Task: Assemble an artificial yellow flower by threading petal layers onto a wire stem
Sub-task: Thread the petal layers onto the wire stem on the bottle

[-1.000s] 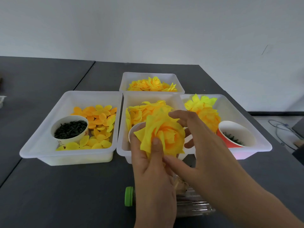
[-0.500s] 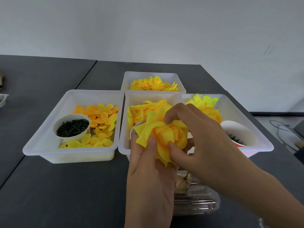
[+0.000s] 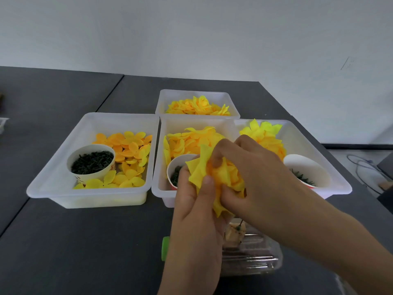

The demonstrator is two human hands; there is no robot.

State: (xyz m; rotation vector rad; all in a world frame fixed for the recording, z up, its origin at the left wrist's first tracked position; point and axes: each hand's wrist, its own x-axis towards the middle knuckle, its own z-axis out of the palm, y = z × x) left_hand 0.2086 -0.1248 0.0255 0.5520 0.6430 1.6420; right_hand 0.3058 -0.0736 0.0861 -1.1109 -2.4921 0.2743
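Two bare hands meet over a dark grey worktop (image 3: 85, 241), both holding a layered yellow fabric flower head (image 3: 214, 177) in front of the trays. The left hand (image 3: 195, 209) grips it from below, thumb pressed on a yellow petal. The right hand (image 3: 251, 171) curls its fingers (image 3: 221, 153) over the top and side of the bloom, pinching petals. The wire stem is hidden by the hands.

Behind sit four white plastic trays of loose yellow and orange petal layers: one at left (image 3: 63, 173), one in the middle (image 3: 163, 188), one at right (image 3: 331, 173), one at the back (image 3: 195, 93). Each front tray holds a paper cup of small dark pieces, for example the left cup (image 3: 91, 161). A clear plastic container (image 3: 255, 258) lies under the wrists.

Judging by the full bloom, a petal layer is being seated and shaped. The next move likely calls for pressing the layers snug, then reaching for another piece.
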